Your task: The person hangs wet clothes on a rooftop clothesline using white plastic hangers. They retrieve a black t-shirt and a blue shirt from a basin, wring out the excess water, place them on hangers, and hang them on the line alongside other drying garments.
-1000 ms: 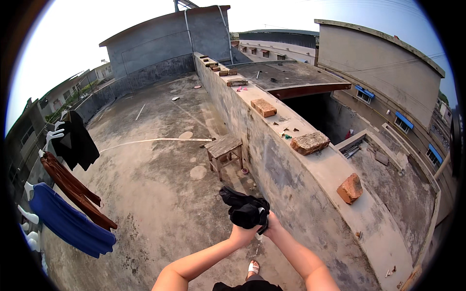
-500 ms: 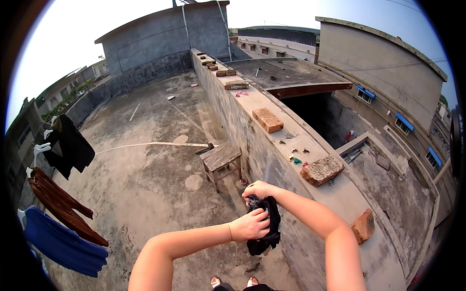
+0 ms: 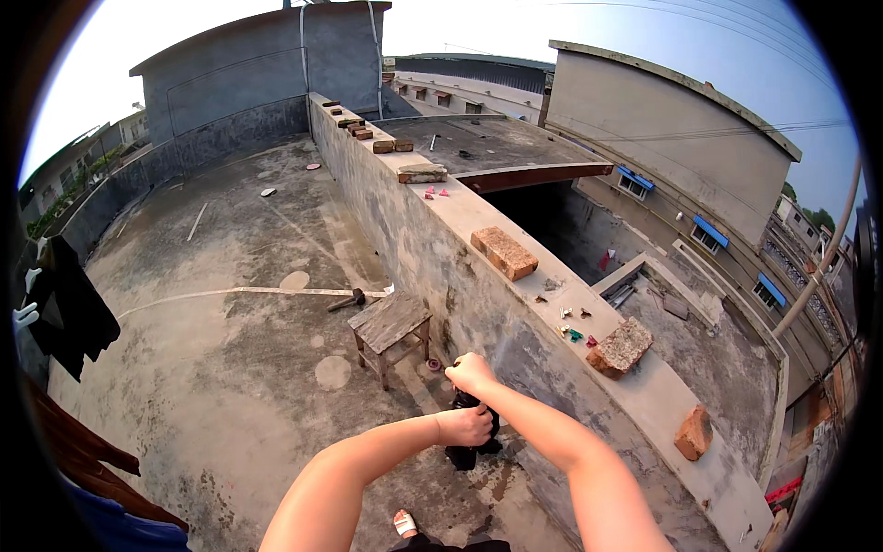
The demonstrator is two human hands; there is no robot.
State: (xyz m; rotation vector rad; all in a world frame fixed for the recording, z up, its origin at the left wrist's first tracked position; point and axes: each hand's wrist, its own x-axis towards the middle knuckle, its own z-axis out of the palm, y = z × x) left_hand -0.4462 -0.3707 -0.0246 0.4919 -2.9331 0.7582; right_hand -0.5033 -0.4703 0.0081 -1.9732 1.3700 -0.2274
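Between my hands hangs a bunched black cloth garment; its exact kind cannot be made out. My right hand is closed around its upper end. Lower down, my left hand grips the same cloth in a fist. The loose lower part dangles above the concrete floor, beside the low wall. Dark wet spots show on the floor near it. The fingers' far sides are hidden.
A worn wooden stool stands by the low wall, with a dark hammer-like tool behind it. Bricks and small coloured clips lie on the wall top. Clothes on hangers, among them a black garment, hang at left.
The cloth, bunched wide between my hands before, now hangs narrower, with my right hand above my left. My view has swung right, and the hanging clothes slip toward the left rim.
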